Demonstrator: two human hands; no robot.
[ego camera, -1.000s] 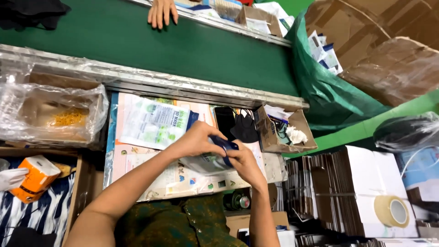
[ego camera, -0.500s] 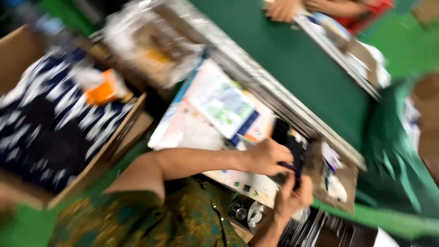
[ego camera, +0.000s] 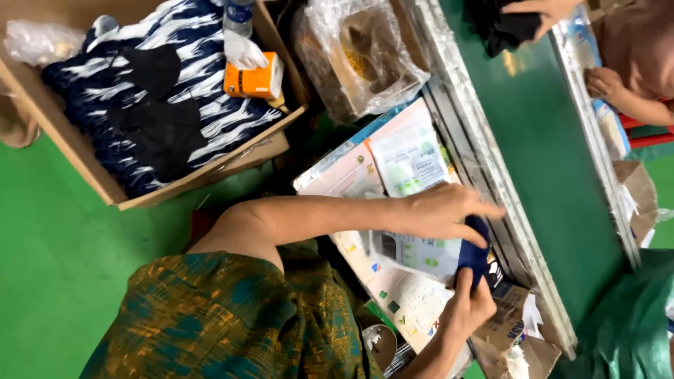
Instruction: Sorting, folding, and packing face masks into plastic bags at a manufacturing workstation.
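Observation:
My left hand point(ego camera: 442, 210) and my right hand point(ego camera: 469, 307) both grip a small dark blue cloth item point(ego camera: 475, 254), held over a clear plastic packet with a printed sheet point(ego camera: 418, 254). The left hand pinches the item's upper end, and the right hand holds its lower end from below. Under them lies a worktop covered with printed paper sheets point(ego camera: 351, 175).
A green conveyor belt point(ego camera: 547, 154) with a metal edge runs past the worktop; another person's hands point(ego camera: 605, 81) work on its far side. A cardboard box of blue-and-white cloth point(ego camera: 147, 91) holds an orange carton point(ego camera: 254, 81). A plastic-wrapped box point(ego camera: 361, 52) stands nearby.
The view has swung to the left, bringing the cardboard box of cloth into sight. Both hands stay on the dark blue item over the packet.

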